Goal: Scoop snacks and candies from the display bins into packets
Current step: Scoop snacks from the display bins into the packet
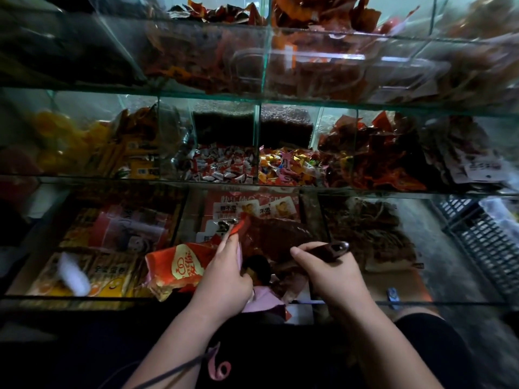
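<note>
at bottom bin (pixel 112 299), crumpled red packet (pixel 179 265)

Three tiers of glass shelves (pixel 280 100) carry red snack packs (pixel 314 15) above, wrapped candies (pixel 224 165) in the middle, printed boxes (pixel 109 234) lowest.

Dim, underexposed wide-angle view. Cool pale light shows at the upper right and streaks soft glare across the glass bin fronts (pixel 309 56). The left side and bottom edge sink into near-black shadow. Edges bend and smear; the wrapped candies (pixel 224 164) at centre look sharpest
</note>
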Tool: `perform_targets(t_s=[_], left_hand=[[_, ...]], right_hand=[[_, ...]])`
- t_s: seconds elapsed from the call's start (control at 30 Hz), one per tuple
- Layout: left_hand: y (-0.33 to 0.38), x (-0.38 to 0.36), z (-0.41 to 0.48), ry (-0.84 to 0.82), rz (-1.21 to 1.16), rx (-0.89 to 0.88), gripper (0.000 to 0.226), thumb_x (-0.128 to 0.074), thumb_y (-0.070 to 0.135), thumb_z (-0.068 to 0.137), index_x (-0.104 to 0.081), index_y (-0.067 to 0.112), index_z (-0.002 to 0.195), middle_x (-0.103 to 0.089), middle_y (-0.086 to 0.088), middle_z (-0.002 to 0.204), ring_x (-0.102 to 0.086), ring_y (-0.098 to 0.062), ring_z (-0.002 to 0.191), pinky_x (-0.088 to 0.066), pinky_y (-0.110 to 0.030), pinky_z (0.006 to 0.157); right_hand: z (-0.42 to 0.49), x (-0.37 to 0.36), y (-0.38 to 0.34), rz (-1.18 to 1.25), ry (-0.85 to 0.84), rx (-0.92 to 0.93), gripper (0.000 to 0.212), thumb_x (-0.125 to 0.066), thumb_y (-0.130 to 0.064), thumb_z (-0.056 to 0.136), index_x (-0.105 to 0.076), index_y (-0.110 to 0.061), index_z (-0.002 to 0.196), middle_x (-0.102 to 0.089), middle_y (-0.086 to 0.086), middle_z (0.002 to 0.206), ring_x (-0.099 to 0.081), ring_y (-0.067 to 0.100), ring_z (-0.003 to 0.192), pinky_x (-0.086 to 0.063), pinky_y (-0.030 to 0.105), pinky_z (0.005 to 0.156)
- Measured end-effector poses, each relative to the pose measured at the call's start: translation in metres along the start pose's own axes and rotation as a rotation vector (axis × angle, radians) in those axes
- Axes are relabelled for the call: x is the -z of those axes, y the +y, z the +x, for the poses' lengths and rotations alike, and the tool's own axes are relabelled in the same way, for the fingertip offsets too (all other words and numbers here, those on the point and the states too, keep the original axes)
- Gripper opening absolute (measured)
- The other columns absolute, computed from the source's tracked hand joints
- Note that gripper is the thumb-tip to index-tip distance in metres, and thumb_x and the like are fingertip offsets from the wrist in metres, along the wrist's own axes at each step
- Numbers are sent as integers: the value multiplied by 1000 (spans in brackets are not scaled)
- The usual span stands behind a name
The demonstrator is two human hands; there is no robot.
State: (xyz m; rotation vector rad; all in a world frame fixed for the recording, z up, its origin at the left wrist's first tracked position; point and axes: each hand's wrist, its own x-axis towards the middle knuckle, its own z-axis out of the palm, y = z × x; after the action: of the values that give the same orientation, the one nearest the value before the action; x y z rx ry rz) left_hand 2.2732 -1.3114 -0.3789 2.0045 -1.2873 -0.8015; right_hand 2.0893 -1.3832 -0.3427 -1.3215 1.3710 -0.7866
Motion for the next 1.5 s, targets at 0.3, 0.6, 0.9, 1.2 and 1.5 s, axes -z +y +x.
perform_targets(t_s=[0.3, 0.6, 0.9, 1.2, 1.5], left_hand=[[0, 11, 5, 29, -113, 74, 83, -51, 8, 85, -18, 24, 159, -19, 6, 164, -22, -13, 149, -22, -24, 115], [4, 12, 9, 88, 117, -75, 65, -51, 46, 86, -41, 33, 149, -20, 12, 163, -22, -12, 148, -28, -35, 118], [15, 6, 16, 216, 355, -157, 60, -35, 63, 98, -38, 36, 151, -10, 7, 167, 3, -11, 152, -9, -43, 125], [59, 26, 38, 410, 323, -412, 61, -39, 54, 98, -48, 20, 148, -44, 4, 155, -27, -14, 148, -16, -44, 124], [119, 34, 112, 200, 243, -395, 73, -32, 64, 99, -12, 29, 160, -10, 2, 168, -4, -15, 153, -4, -37, 122]], right_hand=[[-16, 33, -19, 457, 24, -219, 7, -76, -22, 87, -76, -16, 84, -77, 12, 81, -73, 22, 56, -50, 23, 43], [-22, 56, -27, 649, 17, -215, 18, -77, -19, 79, -69, -9, 91, -74, 12, 74, -77, 42, 80, -61, 34, 55], [-37, 62, -45, 713, -148, -63, 8, -72, -6, 63, -76, -13, 64, -69, 13, 69, -76, 45, 81, -63, 37, 62], [-44, 70, -65, 840, -96, 59, 18, -70, -8, 63, -71, -10, 81, -72, 12, 67, -78, 36, 74, -62, 30, 59], [-25, 45, -80, 954, 92, 157, 18, -57, 7, 95, -60, -9, 102, -77, 11, 75, -79, 25, 82, -61, 24, 67]])
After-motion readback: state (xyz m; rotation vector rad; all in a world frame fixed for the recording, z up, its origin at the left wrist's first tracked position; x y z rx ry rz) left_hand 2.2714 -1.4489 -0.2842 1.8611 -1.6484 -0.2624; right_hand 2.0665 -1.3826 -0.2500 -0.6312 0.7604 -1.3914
